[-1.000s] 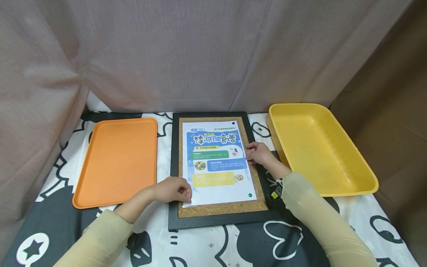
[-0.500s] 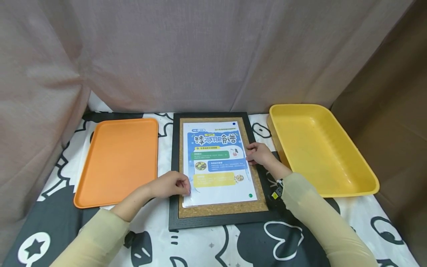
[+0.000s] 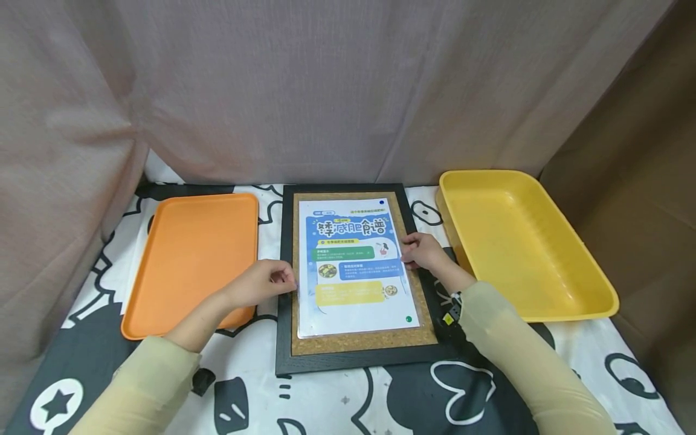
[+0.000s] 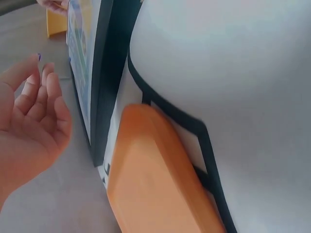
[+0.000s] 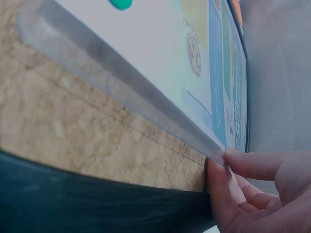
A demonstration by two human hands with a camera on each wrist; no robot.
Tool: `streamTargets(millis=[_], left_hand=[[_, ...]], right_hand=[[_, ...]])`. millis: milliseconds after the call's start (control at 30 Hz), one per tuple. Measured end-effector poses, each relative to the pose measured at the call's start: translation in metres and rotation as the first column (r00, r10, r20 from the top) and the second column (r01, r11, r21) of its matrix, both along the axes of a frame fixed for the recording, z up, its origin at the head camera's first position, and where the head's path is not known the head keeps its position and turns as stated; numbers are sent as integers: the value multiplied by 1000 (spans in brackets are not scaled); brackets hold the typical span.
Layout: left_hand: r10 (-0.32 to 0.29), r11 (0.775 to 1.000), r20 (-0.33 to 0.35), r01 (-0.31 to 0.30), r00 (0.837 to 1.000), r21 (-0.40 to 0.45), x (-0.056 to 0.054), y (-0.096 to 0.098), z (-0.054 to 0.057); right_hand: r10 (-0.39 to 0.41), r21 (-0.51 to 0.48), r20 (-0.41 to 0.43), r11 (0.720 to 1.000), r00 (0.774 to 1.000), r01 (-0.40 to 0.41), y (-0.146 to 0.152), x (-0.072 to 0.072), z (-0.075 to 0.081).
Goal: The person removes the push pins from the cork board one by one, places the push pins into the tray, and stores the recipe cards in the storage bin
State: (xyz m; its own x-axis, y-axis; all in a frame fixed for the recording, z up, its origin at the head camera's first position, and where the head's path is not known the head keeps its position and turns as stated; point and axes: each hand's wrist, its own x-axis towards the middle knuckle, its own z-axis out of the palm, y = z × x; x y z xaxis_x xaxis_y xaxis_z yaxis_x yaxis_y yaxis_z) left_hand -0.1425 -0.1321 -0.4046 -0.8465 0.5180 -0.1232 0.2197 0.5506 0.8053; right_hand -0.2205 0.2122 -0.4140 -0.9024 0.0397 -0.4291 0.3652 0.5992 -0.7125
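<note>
Left hand [image 3: 262, 283] shifted forward, pinching purple bit [image 4: 39, 57]; right hand [image 3: 425, 251] pinches edge of sheet [image 3: 356, 269], long axis fore-aft, title [image 3: 350, 228] farthest

I have the left hand [image 3: 261, 283] pinching at its fingertips, palm toward its wrist camera; behind that grip, the left forearm [image 3: 147, 380] slants back in its sleeve. Off to the right, the right hand [image 3: 423, 251] pinches too, thumb [image 5: 257, 165] against forefinger, the right forearm [image 3: 533, 356] angling away behind the grip.
</note>
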Motion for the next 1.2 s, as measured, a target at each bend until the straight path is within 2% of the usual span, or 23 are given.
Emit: streamTargets(millis=[200,433,700,933,1200], left_hand=[[96,995,-16,-96,995,13,-4,-9,2],[176,984,-15,-176,984,22,-9,-21,0],[253,967,-45,-253,966,8,-16,-38,-4],[294,955,-70,-296,953,-18,-21,-53,-5],[365,929,-79,-368,928,-34,-28,-65,-6]], right_hand=[[6,-1,-4,1000,1000,-6,1,0,-1],[15,-2,-15,1000,1000,-15,1,0,0],[8,4,-6,1000,1000,-8,1,1,-1],[1,11,-3,1000,1000,-1,0,1,-1],[3,10,2,1000,1000,-3,0,1,0]])
